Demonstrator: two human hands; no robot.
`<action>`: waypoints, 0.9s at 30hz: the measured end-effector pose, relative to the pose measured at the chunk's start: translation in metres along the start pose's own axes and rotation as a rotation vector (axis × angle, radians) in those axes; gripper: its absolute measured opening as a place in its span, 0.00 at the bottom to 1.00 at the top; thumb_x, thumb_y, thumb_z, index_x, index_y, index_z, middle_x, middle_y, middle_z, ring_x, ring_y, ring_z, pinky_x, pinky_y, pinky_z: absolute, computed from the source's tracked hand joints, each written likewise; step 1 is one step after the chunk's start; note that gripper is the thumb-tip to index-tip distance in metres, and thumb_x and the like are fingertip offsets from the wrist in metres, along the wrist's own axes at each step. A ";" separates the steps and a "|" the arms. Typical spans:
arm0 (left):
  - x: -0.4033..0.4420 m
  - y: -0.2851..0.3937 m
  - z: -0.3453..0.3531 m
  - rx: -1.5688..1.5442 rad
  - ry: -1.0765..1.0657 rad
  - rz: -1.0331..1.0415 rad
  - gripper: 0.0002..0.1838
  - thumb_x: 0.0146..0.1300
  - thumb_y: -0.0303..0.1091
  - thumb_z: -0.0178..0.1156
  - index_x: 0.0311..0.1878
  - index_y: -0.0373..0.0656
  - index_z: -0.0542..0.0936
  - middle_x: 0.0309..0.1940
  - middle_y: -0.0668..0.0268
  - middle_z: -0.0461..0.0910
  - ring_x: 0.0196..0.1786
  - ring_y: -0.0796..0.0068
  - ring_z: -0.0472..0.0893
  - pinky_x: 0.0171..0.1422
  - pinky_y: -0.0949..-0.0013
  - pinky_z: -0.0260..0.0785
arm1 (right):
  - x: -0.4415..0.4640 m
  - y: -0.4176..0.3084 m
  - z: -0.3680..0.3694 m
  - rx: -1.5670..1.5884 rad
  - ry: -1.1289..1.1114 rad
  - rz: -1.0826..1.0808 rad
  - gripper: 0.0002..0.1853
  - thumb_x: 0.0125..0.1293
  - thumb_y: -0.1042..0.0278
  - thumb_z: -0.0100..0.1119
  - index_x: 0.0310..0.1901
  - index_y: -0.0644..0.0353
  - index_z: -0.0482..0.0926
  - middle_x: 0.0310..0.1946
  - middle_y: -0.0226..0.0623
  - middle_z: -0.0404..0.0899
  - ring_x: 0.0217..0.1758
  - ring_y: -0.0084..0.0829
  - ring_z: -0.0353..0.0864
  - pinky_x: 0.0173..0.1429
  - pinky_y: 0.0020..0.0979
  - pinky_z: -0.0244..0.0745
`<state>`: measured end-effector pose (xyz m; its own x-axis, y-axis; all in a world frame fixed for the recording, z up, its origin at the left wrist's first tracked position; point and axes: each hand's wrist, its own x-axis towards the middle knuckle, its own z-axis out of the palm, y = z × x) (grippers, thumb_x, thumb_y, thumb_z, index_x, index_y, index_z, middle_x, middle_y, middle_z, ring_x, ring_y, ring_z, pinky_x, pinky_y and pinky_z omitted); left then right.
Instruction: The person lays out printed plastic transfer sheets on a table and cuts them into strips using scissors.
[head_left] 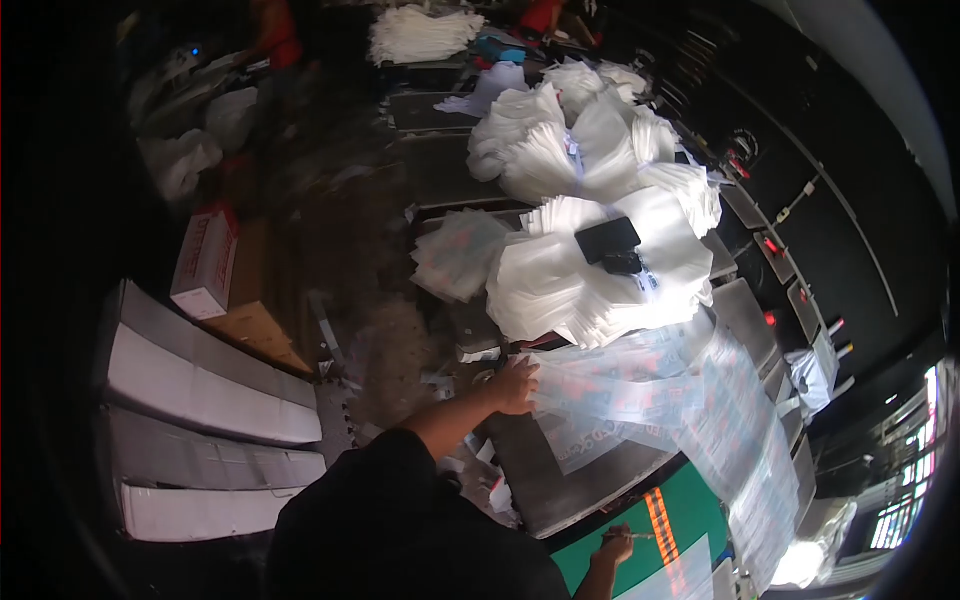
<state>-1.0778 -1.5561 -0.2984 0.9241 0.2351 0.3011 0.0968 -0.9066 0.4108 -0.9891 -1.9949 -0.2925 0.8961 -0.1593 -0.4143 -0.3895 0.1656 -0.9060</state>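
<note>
My left hand (515, 386) is closed on the near edge of a stack of thin, translucent printed plastic sheets (620, 385), which fan out to the right over a dark tabletop. Lower down, my right hand (618, 545) is closed around a thin, pen-like tool (640, 537); its exact kind is too small to make out. That hand is over a green board (590, 545) crossed by an orange-and-black striped band (660, 520). Another translucent sheet (675, 580) lies partly across the board. A long strip of printed plastic (745, 440) runs along the right side.
Beyond the sheets stand large tied bundles of white plastic (550, 290), with a black phone-like object (608, 240) on one. Long white cartons (210, 380) and a red-and-white box (205, 262) stand at left. People in red (278, 35) are at the back.
</note>
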 end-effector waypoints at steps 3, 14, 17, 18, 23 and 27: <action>-0.018 0.053 -0.009 0.017 0.087 -0.144 0.28 0.52 0.57 0.59 0.50 0.47 0.80 0.66 0.47 0.60 0.71 0.40 0.52 0.70 0.35 0.40 | 0.004 -0.018 -0.029 0.012 0.049 -0.050 0.08 0.65 0.67 0.53 0.30 0.59 0.71 0.19 0.30 0.69 0.20 0.22 0.65 0.24 0.27 0.60; -0.129 0.323 0.105 -0.294 -0.368 0.494 0.48 0.51 0.54 0.63 0.73 0.55 0.52 0.73 0.52 0.44 0.75 0.45 0.42 0.72 0.36 0.36 | -0.008 -0.039 -0.106 -0.052 -0.340 -0.079 0.07 0.65 0.68 0.55 0.36 0.62 0.72 0.21 0.31 0.71 0.23 0.24 0.71 0.26 0.26 0.65; -0.143 0.390 0.129 -0.273 -0.449 0.591 0.51 0.47 0.56 0.66 0.73 0.56 0.52 0.74 0.53 0.42 0.76 0.49 0.40 0.73 0.37 0.33 | -0.008 -0.045 -0.163 -0.310 -0.441 -0.211 0.08 0.62 0.68 0.59 0.35 0.63 0.73 0.23 0.34 0.75 0.22 0.25 0.74 0.24 0.27 0.68; -0.148 0.406 0.135 -0.267 -0.454 0.590 0.51 0.47 0.56 0.66 0.73 0.56 0.52 0.74 0.53 0.42 0.76 0.49 0.40 0.73 0.37 0.33 | -0.007 -0.047 -0.184 -0.554 -0.446 -0.336 0.08 0.61 0.68 0.61 0.34 0.64 0.74 0.24 0.36 0.77 0.21 0.26 0.76 0.23 0.29 0.69; -0.183 0.446 0.170 -0.007 -0.508 0.552 0.54 0.42 0.58 0.68 0.73 0.58 0.52 0.74 0.57 0.43 0.76 0.54 0.40 0.74 0.37 0.33 | -0.020 -0.037 -0.300 -0.900 -0.429 -0.448 0.08 0.56 0.71 0.65 0.30 0.64 0.75 0.21 0.38 0.80 0.20 0.28 0.78 0.23 0.29 0.71; -0.202 0.462 0.172 0.068 -0.486 0.424 0.53 0.46 0.55 0.68 0.73 0.60 0.49 0.75 0.60 0.42 0.76 0.55 0.40 0.73 0.36 0.35 | -0.040 -0.032 -0.356 -0.825 -0.476 -0.314 0.08 0.53 0.74 0.67 0.28 0.65 0.76 0.19 0.38 0.79 0.20 0.27 0.78 0.23 0.29 0.71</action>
<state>-1.1563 -2.0826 -0.3178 0.9477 -0.3192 -0.0051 -0.3049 -0.9097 0.2818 -1.0878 -2.3406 -0.2776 0.9052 0.3560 -0.2321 0.0150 -0.5726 -0.8197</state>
